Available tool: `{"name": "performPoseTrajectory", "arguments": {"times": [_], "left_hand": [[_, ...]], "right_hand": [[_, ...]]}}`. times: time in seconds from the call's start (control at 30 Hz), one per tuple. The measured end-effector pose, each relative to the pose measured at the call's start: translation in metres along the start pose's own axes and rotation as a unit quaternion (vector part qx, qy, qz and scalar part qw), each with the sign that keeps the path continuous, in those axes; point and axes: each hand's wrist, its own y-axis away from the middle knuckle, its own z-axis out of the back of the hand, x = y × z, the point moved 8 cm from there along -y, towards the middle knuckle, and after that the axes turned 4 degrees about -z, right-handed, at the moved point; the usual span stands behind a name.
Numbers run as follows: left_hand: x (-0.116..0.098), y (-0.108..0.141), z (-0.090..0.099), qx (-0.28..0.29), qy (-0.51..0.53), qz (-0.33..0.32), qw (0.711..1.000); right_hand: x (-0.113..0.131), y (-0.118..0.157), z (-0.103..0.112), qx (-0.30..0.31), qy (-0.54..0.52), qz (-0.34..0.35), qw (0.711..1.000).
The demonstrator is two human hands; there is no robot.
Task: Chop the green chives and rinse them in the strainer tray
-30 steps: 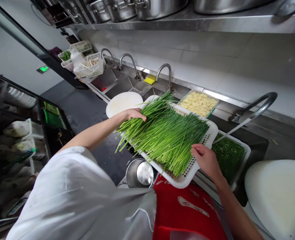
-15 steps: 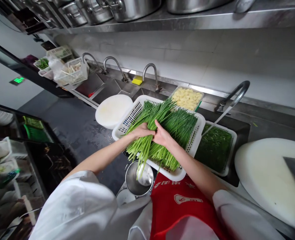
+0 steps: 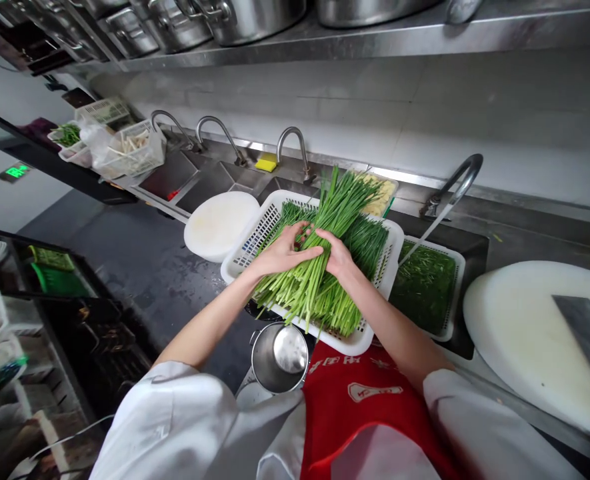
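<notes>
A bunch of long green garlic chives (image 3: 343,203) lies between my two hands, above a white slotted basket (image 3: 355,345). My left hand (image 3: 285,253) curls round the bunch from the left, its thumb stretched across the stems. From the right, my right hand (image 3: 337,255) grips the same bunch, its fingers partly hidden beneath. The dark tips point away from me and the pale ends hang towards me. More chives (image 3: 372,241) lie in the basket under the bunch.
Water runs from a tap (image 3: 467,177) into a tub of greens (image 3: 422,287) in the sink. At right a cleaver (image 3: 585,333) rests on a round white board (image 3: 519,333). A steel pot (image 3: 262,363) stands below the basket. Another round board (image 3: 219,227) is at left.
The bunch has risen and turned, so its tips reach farther from me and its pale ends are drawn back. My hands have shifted their hold, with the left fingers lifted more.
</notes>
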Motion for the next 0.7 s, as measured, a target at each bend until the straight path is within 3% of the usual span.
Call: {"name": "performPoseTrajectory", "arguments": {"times": [0.13, 0.3, 0.5, 0.6, 0.7], "left_hand": [[-0.013, -0.004, -0.016, -0.026, 0.031, -0.066, 0.997], [-0.026, -0.006, -0.007, -0.159, 0.057, -0.142, 0.975], [-0.06, -0.004, 0.007, -0.222, 0.088, -0.23, 0.944], [-0.098, 0.003, -0.005, -0.246, 0.086, -0.244, 0.934], [-0.15, 0.004, -0.036, -0.255, 0.103, -0.268, 0.923]], "right_hand": [[0.032, 0.011, -0.014, -0.023, 0.08, 0.119, 0.989], [0.07, 0.037, -0.057, 0.011, 0.196, 0.27, 0.943], [0.095, 0.082, -0.103, 0.06, 0.276, 0.318, 0.905], [0.11, 0.123, -0.101, 0.058, 0.298, 0.316, 0.899], [0.132, 0.171, -0.073, 0.017, 0.314, 0.295, 0.902]]}}
